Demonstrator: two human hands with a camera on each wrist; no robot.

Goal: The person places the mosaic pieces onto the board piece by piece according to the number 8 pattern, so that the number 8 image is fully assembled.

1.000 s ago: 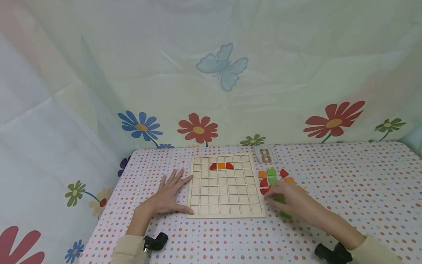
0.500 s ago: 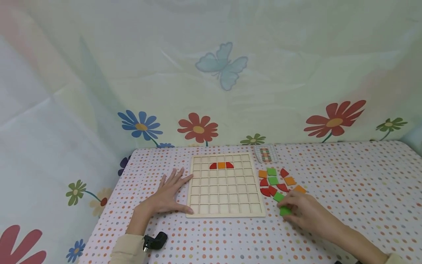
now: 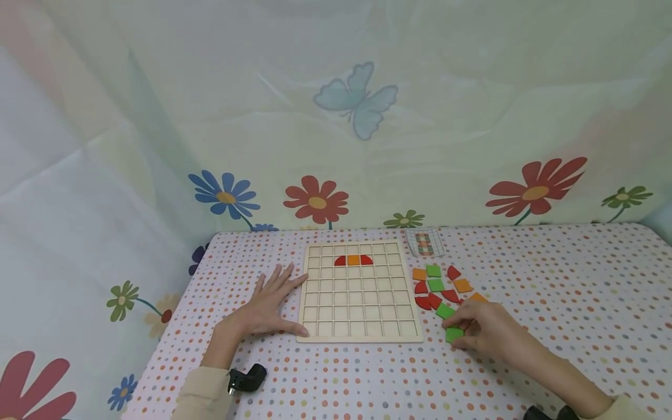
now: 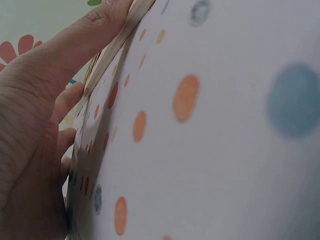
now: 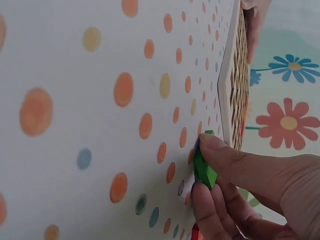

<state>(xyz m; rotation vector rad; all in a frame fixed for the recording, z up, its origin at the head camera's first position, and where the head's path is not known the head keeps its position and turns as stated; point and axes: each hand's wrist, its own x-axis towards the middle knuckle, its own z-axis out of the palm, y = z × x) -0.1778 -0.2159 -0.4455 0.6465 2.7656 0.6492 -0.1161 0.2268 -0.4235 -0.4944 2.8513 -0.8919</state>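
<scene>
A wooden grid board (image 3: 362,340) lies on the table, with an orange square tile (image 3: 354,260) between two red quarter-round tiles (image 3: 340,261) near its top. My left hand (image 3: 268,306) is spread against the board's left edge, fingertips and thumb touching the frame. To the right of the board, my right hand (image 3: 485,329) pinches a green square tile (image 3: 454,335) between thumb and fingers. The right wrist view shows the thumb on one side of that green tile (image 5: 205,167) and a finger on another. A second green tile (image 3: 445,311) lies just beyond it.
Several loose red, orange and green pieces, among them a green square (image 3: 436,284) and an orange square (image 3: 419,274), are scattered right of the board. A printed pattern card (image 3: 426,242) lies at the back. The dotted tablecloth (image 3: 567,280) extends to the right.
My right hand has moved away from the board's right edge, toward the right, to the nearest green tile, and its fingers are now around it. My left hand has stayed in place.
</scene>
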